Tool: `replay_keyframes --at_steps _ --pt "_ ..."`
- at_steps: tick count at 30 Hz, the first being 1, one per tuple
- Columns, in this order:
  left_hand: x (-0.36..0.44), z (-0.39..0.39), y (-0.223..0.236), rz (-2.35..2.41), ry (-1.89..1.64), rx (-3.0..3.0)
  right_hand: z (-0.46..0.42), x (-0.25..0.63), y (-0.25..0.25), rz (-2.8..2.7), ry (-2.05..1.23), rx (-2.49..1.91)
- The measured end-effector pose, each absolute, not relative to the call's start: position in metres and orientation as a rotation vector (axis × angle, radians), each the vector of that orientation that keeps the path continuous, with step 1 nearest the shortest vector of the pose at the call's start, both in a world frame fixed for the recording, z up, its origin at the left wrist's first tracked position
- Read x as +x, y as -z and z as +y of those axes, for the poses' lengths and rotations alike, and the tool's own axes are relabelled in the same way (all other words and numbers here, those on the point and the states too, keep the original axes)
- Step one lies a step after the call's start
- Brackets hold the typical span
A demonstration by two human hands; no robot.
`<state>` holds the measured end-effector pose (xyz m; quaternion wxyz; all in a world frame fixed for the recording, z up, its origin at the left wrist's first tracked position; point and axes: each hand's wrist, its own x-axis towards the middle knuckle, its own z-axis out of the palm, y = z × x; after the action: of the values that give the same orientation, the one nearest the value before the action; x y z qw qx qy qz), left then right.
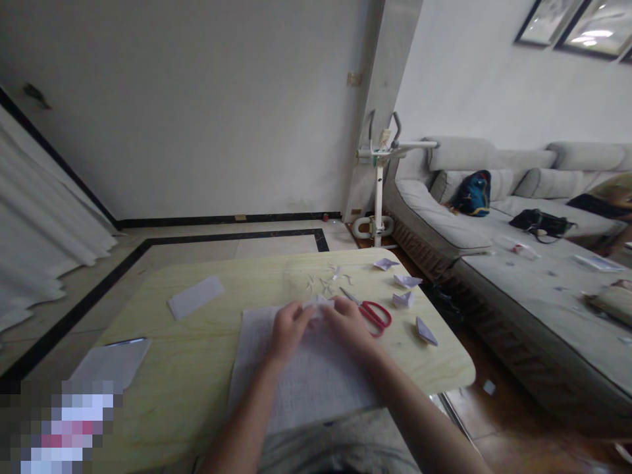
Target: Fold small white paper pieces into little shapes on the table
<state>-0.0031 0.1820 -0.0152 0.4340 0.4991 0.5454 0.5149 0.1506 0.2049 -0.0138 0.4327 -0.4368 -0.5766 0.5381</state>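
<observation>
1. Head view: left hand (287, 327) and right hand (348, 320) are close together, fingers curled, and appear to pinch a small white paper (318, 301) between them; exact fingertip contact is blurred
2. Position: the small white paper is at the far edge of the large sheet (306, 388), which lies under both hands and forearms on the table (178, 375)
3. Risk, tearing or a skewed crease: uneven pull between the two hands is the likely cause
4. Risk, snagging: the red-handled scissors (376, 316) lie just beside the right hand, blade end pointing away; an outward sweep could strike them
5. Risk, scatter: loose paper scraps (326, 284) lie just beyond the fingers; a quick forward push or a draught could spread them
6. Risk, falling: four folded paper shapes (407, 282) stand near the right table edge; a knock from the right arm could send one over
7. Clearance: the left side offers wider room, between the large sheet and the paper stack (196, 297); the right side is tighter
</observation>
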Motion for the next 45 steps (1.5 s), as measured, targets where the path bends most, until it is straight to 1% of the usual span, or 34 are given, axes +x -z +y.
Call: replay_keyframes --at_steps 4,10,13,16,22,29,35,45 --pt "-0.003 0.182 0.014 1.339 -1.301 1.156 0.206 0.152 0.016 -1.428 -1.358 -1.092" --pt "0.0 0.179 0.003 1.263 -1.29 1.033 0.207 0.153 0.019 -1.252 -1.579 -1.002" --pt "-0.001 0.179 0.002 1.274 -1.295 1.012 0.208 0.153 0.019 -1.213 -1.606 -1.008" --pt "-0.001 0.179 0.005 1.301 -1.263 1.054 0.209 0.154 0.018 -1.195 -1.58 -1.016" --pt "-0.001 0.179 0.007 1.35 -1.238 1.161 0.208 0.153 0.015 -1.271 -1.407 -1.08" --pt "-0.002 0.179 0.003 1.276 -1.262 1.061 0.206 0.152 0.007 -1.305 -1.367 -1.12" --pt "-0.001 0.178 0.001 1.357 -1.267 1.037 0.209 0.154 0.011 -1.394 -1.238 -1.143" --pt "-0.001 0.18 0.002 1.289 -1.337 1.048 0.208 0.152 0.01 -1.434 -1.231 -1.098"
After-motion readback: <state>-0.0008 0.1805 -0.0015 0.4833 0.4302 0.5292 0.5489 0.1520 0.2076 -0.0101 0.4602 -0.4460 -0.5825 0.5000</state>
